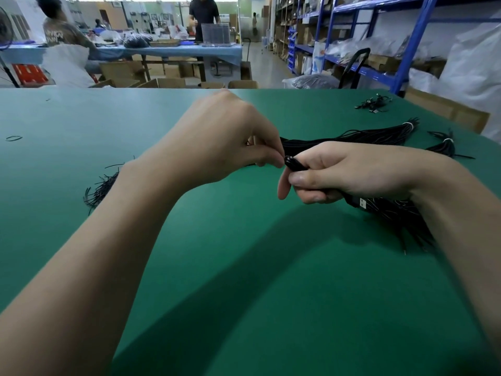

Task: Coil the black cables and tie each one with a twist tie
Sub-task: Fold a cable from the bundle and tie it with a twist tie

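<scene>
Here we are at a wide green counter (81, 118) in a big work room. Our hands meet over its middle. Our right hand (349, 169) is curled tight round a black cable (294, 162), and a short black end pokes out by the thumb. Our left hand (225, 139) pinches that end with thumb and fingertips; we cannot tell if a tie is in the pinch too. More black cables (406, 221) lie on the counter under our right wrist, partly hidden by the arm.

Behind the hands a long bundle of black cables (366, 135) lies across the counter, with a white band near its far end. A smaller tied bundle (444, 145) lies just right of it, and a little heap of plugs (375, 103) sits near the far right corner. By our left arm lies a pile of thin black twist ties (100, 188). A small black ring (13, 137) lies well apart, near the left edge.

Past the counter stand brown boxes (162, 83), a table with a blue cloth (176, 51) where people work, and blue shelves (418, 36) on the right, full of boxes and bags. Big white sacks (474, 63) stand by the right side.

The far edge runs straight across, just behind our left hand. The right edge slants toward us past the small bundle. The widest stretch of plain green lies close to us, between our arms.
</scene>
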{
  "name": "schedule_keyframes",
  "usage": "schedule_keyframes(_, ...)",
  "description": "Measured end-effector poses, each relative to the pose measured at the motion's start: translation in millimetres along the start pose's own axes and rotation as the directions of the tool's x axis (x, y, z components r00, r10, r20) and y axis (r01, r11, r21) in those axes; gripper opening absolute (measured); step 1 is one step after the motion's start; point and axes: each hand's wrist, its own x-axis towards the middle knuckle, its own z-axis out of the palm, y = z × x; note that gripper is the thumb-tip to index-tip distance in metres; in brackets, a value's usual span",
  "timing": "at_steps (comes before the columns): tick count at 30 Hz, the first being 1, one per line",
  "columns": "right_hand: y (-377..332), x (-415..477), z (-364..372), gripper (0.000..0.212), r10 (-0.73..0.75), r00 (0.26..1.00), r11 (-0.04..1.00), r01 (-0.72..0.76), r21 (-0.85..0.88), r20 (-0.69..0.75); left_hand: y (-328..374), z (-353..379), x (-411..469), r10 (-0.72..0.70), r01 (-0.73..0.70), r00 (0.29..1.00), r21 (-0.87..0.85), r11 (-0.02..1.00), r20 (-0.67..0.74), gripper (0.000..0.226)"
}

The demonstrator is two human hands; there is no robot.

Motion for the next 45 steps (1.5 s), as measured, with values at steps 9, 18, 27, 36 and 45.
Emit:
schedule_keyframes(9, 9.9, -6.0, -4.1, 0.031, -0.024, 0.992, 0.989, 0.005, 0.149, 0.127, 2.3, 15.9, 2.8, 0.012, -0.003, 0.997, -0.117, 0.993, 0.077, 0.021)
schedule_keyframes(18, 10.9, 3.4, -4.6, 0.022, 0.038, 0.999, 0.998, -0.036, 0.052, -0.037, -6.3, 25.0, -1.6, -0.048, 0.082, 0.982, -0.185, 0.979, 0.182, 0.02)
schedule_keyframes(27, -12.9, 2.9, -1.0, 0.022, -0.127, 0.969, 0.868, 0.006, -0.496, -0.211, -19.9, 16.1, -11.2, -0.067, 0.265, 0.935, -0.558, 0.787, 0.349, 0.017)
schedule_keyframes(36, -18.0, 10.3, 13.3, 0.033, -0.053, 0.988, 0.76, -0.056, -0.648, -0.148, -17.8, 27.1, -10.5, -0.11, 0.388, 0.866, -0.516, 0.764, 0.488, 0.034)
schedule_keyframes(45, -15.0, 11.8, 7.5, 0.031, -0.063, 0.978, 0.733, -0.091, -0.674, -0.2, -24.5, 44.6, -12.0, -0.066, 0.362, 0.892, -0.618, 0.698, 0.447, 0.018)
